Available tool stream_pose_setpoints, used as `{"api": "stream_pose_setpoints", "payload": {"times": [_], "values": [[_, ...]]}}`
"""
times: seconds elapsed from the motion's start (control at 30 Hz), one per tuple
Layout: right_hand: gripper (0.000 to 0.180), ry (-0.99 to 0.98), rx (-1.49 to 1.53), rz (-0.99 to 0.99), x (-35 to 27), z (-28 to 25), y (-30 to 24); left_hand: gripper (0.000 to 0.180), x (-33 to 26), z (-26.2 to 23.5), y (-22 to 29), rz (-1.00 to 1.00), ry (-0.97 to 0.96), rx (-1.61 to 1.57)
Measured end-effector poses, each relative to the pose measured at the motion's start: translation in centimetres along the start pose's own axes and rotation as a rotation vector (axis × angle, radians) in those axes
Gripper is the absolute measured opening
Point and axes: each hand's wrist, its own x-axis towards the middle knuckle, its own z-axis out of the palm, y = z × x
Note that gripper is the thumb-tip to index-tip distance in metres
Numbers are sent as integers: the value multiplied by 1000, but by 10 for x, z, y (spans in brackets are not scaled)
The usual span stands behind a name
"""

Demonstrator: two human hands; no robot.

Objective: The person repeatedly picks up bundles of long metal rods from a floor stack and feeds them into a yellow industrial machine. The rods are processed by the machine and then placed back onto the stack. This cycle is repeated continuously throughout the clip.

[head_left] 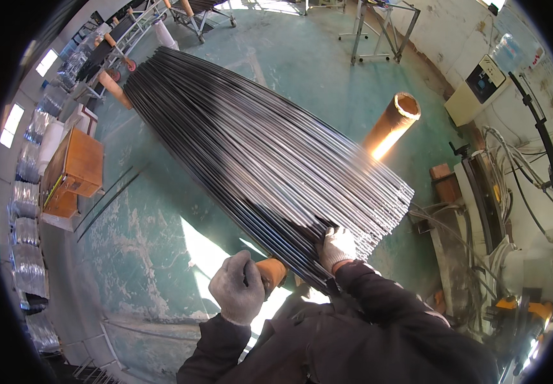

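Note:
A wide bundle of long, thin black rods (238, 153) stretches from the far left to near my body, its ends fanned out on the right. My right hand (338, 246), in a pale knit glove, is closed on rods close to these near ends; its fingertips are partly hidden. My left hand (238, 288), in a grey glove, is curled closed in front of my body, left of the bundle, and no rod shows in it. Right beside it stands a brown cardboard tube (272, 272), partly covered by the hand. A taller cardboard tube (391, 125) rises at the bundle's right edge.
Another tube (115, 89) stands by the bundle's far left end. Two loose dark rods (111, 200) lie on the green floor near a wooden cabinet (74, 169). A water dispenser (476, 89) and machinery with cables (494, 198) line the right side. A wheeled metal frame (385, 35) stands at the back.

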Motion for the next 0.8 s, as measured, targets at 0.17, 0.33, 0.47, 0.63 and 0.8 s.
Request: {"api": "stream_pose_setpoints", "payload": {"times": [0.17, 0.33, 0.47, 0.63, 0.8], "values": [[49, -151, 153, -108, 8, -14, 15, 20, -1, -3, 2, 7, 14, 29], [39, -324, 316, -153, 38, -24, 32, 20, -4, -4, 4, -23, 61, -22], [39, -401, 406, -122, 45, -31, 40, 23, -5, -3, 1, 26, 92, -7], [52, -618, 834, 42, 42, -54, 47, 22, -6, -5, 7, -1, 96, -12], [81, -353, 434, -13, 15, -77, 52, 19, -12, 3, 43, -121, 124, -252]]}}
